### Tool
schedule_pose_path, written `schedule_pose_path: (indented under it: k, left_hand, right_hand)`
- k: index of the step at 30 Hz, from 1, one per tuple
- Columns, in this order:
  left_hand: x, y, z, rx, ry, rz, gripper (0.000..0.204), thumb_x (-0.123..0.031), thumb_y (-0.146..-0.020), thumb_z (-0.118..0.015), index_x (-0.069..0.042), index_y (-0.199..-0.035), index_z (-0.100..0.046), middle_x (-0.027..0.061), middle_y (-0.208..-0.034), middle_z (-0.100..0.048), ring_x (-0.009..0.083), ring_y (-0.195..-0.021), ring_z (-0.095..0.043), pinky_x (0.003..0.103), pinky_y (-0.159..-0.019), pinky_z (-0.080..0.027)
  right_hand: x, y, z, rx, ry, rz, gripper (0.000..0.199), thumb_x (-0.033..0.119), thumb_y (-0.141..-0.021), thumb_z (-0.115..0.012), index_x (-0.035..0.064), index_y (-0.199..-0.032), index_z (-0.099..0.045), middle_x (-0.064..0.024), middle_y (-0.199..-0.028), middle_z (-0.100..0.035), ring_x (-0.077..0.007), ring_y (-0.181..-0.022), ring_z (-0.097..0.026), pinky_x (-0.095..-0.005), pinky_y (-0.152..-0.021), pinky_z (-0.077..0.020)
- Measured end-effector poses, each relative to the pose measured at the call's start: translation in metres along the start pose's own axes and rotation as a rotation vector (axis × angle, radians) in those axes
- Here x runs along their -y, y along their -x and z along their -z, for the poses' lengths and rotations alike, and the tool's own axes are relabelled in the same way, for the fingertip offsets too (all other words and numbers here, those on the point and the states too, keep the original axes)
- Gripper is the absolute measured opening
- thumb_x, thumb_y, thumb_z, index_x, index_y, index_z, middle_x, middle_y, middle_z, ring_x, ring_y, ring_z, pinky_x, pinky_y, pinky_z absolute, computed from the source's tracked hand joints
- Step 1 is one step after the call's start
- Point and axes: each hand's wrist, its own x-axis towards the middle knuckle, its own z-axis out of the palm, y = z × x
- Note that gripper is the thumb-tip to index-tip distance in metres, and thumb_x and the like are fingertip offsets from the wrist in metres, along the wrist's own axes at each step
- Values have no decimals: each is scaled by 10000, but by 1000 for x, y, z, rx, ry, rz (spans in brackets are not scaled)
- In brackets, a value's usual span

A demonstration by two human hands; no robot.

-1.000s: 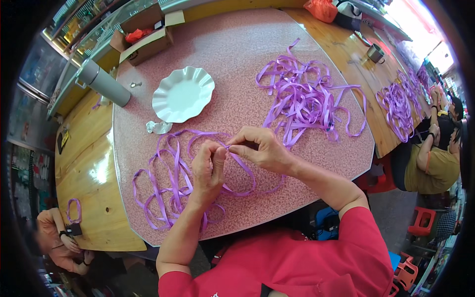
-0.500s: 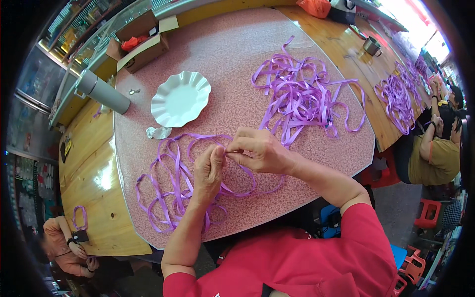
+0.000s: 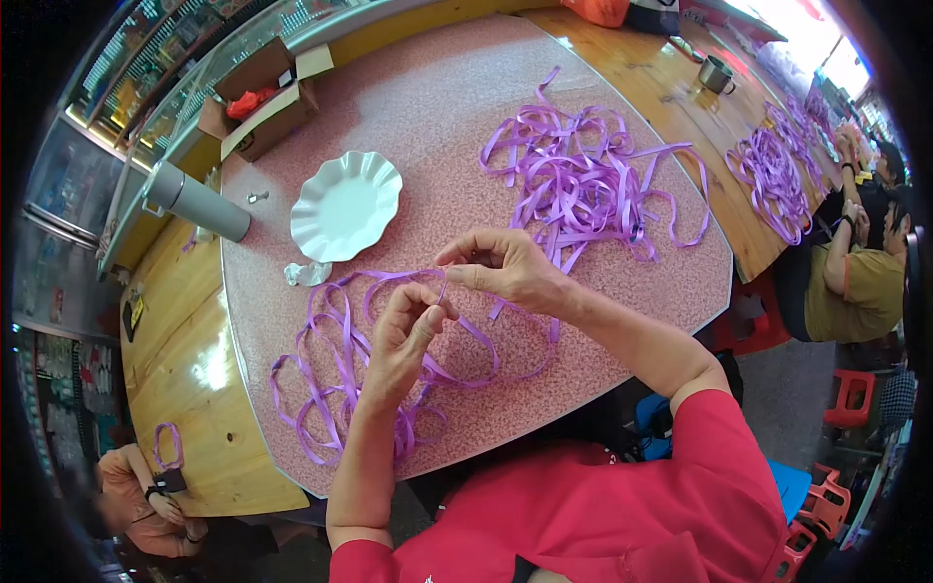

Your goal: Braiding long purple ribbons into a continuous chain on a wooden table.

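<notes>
Ribbon, narrow, shiny and purple, runs in a short length between my fingertips: my left hand pinches it between thumb and forefinger, its other fingers curled in, and my right hand, just above, nips it the same way. The rest lies in loose loops around and under my left wrist on the pink speckled bench. Beyond my right hand sits one tangled heap of purple ribbon. I count one white scalloped plate, one crumpled white wad beside it, one grey cylindrical flask and one open brown cardboard box.
</notes>
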Motion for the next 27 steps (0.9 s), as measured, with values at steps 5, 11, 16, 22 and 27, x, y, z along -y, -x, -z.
schedule_pose_path:
  k: [5, 11, 16, 22, 27]
  left_hand:
    - [-4, 0, 0, -41, 292, -104, 83, -99, -945, -639, -75, -1003, -586, 57, -1000, -622, 135, -941, -575, 267, -839, -444]
    - [0, -3, -9, -214, 100, -276, 105, -12, -903, -664, -58, -982, -612, 70, -1027, -648, 153, -973, -589, 306, -814, -482]
    - [-5, -11, -9, -227, -882, -645, 150, 15, -839, -691, -38, -952, -606, 98, -1004, -645, 248, -940, -601, 365, -808, -474]
    - [-5, -12, -13, -144, -1102, -749, 181, 18, -803, -704, -49, -931, -594, 112, -982, -635, 308, -922, -605, 403, -803, -472]
    - [3, -8, -11, -204, -931, -637, 192, -9, -820, -714, -51, -955, -584, 124, -1035, -610, 295, -985, -597, 409, -836, -468]
  right_hand:
    - [-5, 1, -2, 3, -5, 37, 188, 156, -895, -736, -5, -982, -694, -16, -859, -677, -65, -806, -601, -224, -692, -489]
    - [-13, 10, -20, -27, 14, 115, 181, 187, -898, -738, 11, -927, -704, -4, -826, -656, -48, -741, -545, -229, -629, -448]
    - [-7, 9, -13, -29, 32, -2, 261, 266, -896, -745, 11, -854, -709, 31, -727, -611, -38, -691, -515, -220, -599, -419]
    - [-14, 4, -6, -8, -66, -331, 289, 286, -912, -729, 4, -853, -723, 25, -751, -639, -43, -714, -534, -232, -611, -431]
    - [-9, 8, -14, -18, -50, -73, 236, 228, -918, -712, -8, -924, -719, -5, -842, -675, -55, -776, -575, -230, -690, -478]
